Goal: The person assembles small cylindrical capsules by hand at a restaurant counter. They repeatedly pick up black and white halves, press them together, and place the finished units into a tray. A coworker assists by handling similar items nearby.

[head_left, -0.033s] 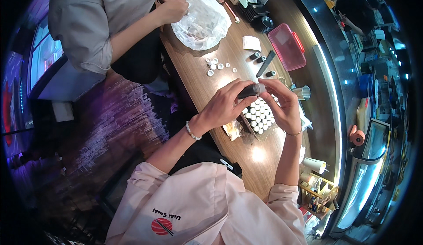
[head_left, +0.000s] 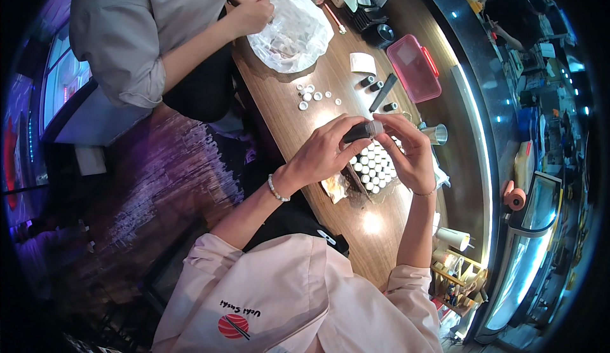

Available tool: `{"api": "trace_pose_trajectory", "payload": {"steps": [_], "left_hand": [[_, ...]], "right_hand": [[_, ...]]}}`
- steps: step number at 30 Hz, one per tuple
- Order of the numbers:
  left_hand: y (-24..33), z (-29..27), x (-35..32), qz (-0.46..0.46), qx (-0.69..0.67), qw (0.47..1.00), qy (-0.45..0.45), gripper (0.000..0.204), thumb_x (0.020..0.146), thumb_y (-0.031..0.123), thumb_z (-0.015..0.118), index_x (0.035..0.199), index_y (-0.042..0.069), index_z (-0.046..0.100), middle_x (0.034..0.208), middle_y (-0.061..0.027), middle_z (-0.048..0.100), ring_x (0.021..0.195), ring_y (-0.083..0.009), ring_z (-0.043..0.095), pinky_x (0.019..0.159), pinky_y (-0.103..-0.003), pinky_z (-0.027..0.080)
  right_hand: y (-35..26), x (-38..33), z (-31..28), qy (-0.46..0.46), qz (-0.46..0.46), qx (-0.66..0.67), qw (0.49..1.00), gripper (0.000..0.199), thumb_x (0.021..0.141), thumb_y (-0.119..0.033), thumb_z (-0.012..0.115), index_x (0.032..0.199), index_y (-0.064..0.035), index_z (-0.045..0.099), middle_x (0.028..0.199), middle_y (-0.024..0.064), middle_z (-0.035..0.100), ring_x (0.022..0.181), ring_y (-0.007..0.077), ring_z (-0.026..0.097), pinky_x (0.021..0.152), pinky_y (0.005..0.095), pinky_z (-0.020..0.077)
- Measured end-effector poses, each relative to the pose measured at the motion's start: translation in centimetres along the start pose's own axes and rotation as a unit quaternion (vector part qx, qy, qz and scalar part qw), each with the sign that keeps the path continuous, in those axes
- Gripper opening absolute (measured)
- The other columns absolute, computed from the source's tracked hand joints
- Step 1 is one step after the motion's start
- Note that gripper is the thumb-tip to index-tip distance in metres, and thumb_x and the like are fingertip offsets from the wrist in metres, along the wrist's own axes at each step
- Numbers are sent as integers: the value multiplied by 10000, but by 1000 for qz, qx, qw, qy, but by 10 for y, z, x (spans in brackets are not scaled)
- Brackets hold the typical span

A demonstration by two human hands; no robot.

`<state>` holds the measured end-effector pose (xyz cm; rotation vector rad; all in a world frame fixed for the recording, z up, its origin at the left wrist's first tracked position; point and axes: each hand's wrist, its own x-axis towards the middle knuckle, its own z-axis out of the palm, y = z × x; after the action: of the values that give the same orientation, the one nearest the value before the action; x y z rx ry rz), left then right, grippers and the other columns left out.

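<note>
While both hands (head_left: 330, 153) grip small bottle (head_left: 361, 131), label unreadable, tray (head_left: 375, 165) half-hidden

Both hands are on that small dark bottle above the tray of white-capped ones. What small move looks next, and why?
Probably twisting the cap tight: the left hand grips the small dark bottle while the right hand pinches its pale end, above the tray of capped bottles.

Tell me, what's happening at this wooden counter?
A person in a pink shirt holds a small dark bottle between the left hand and right hand, above a cluster of white-capped bottles on the wooden counter. Loose white caps lie farther along. A co-worker's hand rests at a clear plastic bag.
</note>
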<state>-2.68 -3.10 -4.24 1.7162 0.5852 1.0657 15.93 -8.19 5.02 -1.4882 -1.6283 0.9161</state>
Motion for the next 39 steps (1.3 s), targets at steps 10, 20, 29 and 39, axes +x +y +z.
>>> {"api": "trace_pose_trajectory", "payload": {"steps": [10,20,29,39], "left_hand": [[11,-9,2,-123,-213,962,-116,416,1052,297,644,1294,-34,570,998,-19,656,831,-71,620,734,-253,518],[19,-18,3,-199,-404,867,-213,389,1080,311,578,1296,-11,545,911,22,585,746,-55,596,680,-220,511],[25,-18,6,-217,-496,799,-262,450,1074,379,564,1271,-25,548,775,29,515,596,-44,506,532,-227,476],[61,23,12,-152,-565,736,-341,300,1012,284,645,1141,13,634,780,-10,586,597,-81,548,485,-257,460]], "right_hand": [[-35,2,-11,-26,-91,-139,986,373,853,90,715,1206,-29,716,1132,110,692,914,227,676,835,341,552],[-46,-4,-14,-41,-112,-195,973,421,798,107,746,1184,-62,737,1128,95,704,1000,282,692,833,369,570],[-53,-8,-22,-43,-161,-246,955,523,714,127,753,1177,-115,775,1075,63,721,884,241,638,753,362,547],[-81,-51,-67,-51,-130,-388,911,379,805,76,714,1156,-65,723,1020,133,707,996,361,660,918,463,521]]}}
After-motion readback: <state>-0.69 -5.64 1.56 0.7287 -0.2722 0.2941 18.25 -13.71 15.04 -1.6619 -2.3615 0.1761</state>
